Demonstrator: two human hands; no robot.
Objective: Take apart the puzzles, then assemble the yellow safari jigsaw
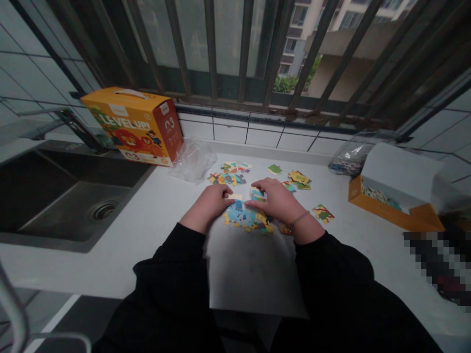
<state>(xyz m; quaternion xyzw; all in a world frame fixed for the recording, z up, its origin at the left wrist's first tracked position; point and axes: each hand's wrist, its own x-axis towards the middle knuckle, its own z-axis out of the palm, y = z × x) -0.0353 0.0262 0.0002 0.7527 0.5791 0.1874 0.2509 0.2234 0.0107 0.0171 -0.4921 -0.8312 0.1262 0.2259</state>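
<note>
Left hand [208, 203], right hand [277, 201] on puzzle [243, 218], white counter [165, 230] — steel sink [73, 206], window bars [208, 49]

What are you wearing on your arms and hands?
Both arms are in baggy black long sleeves, the left sleeve and the right sleeve. The left hand and right hand are bare, with no gloves. A thin band circles the right wrist.

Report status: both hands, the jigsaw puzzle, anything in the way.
Left hand, right hand on the assembled jigsaw pieces. Blue section joined at centre. Loose puzzle pieces lie beyond, none blocking.
</note>
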